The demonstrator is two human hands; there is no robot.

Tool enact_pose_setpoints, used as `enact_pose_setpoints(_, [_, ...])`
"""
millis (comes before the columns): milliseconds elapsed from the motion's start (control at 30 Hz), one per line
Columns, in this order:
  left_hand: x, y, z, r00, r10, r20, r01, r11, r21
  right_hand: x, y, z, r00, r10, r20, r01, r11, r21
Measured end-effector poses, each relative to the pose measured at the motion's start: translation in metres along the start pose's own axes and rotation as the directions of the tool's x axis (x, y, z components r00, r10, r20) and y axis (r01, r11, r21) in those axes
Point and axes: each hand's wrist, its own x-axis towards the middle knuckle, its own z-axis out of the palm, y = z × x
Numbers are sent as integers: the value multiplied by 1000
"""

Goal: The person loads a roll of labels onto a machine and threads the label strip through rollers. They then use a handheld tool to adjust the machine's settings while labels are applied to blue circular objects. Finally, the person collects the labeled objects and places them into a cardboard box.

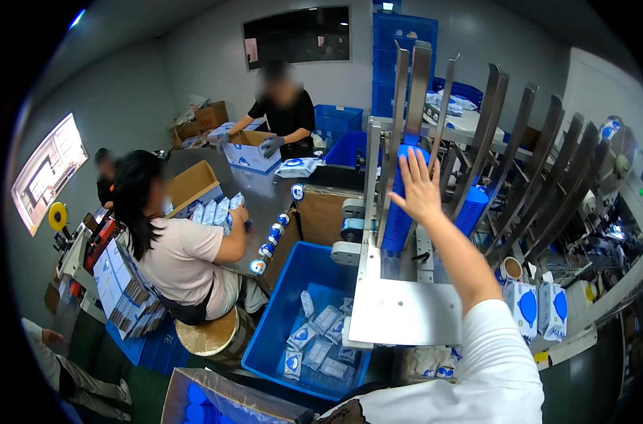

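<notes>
My right hand (pixel 419 187) lies open, fingers stretched out, against a tall stack of blue plastic lids (pixel 397 222). Upright metal guide rails (pixel 420 85) of a machine hold the stack on its sides. My palm covers part of the upper stack, so whether it presses or only rests there I cannot tell. A second, shorter stack of blue lids (pixel 471 210) stands between rails to the right. Below my forearm is the machine's flat white metal plate (pixel 399 311). My left hand is out of the picture.
A blue bin (pixel 251 360) with several small packs stands left of the machine. A cardboard box (pixel 169 403) with blue lids is at the lower edge. Two white-and-blue packs (pixel 522 309) sit right of my arm. Co-workers pack boxes at a grey table (pixel 254 198).
</notes>
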Motion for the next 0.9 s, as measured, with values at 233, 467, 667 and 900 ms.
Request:
enact_pose_setpoints(233, [-48,7,15,989,-19,150,21,1000,-6,-114,-81,5,881,-92,464,38,992,124])
enact_pose_setpoints(467, [-204,-27,143,558,-442,702,180,891,417,-129,-174,-136,613,-743,-271,611,227,759])
enact_pose_setpoints(667, [-256,-137,180,-64,-890,452,383,397,834,-134,-162,-175,359,-840,-406,599,-126,790])
enact_pose_setpoints(900, [-179,-48,157,650,-37,759,-230,942,243,-144,-31,-118,627,-468,623,-60,768,638])
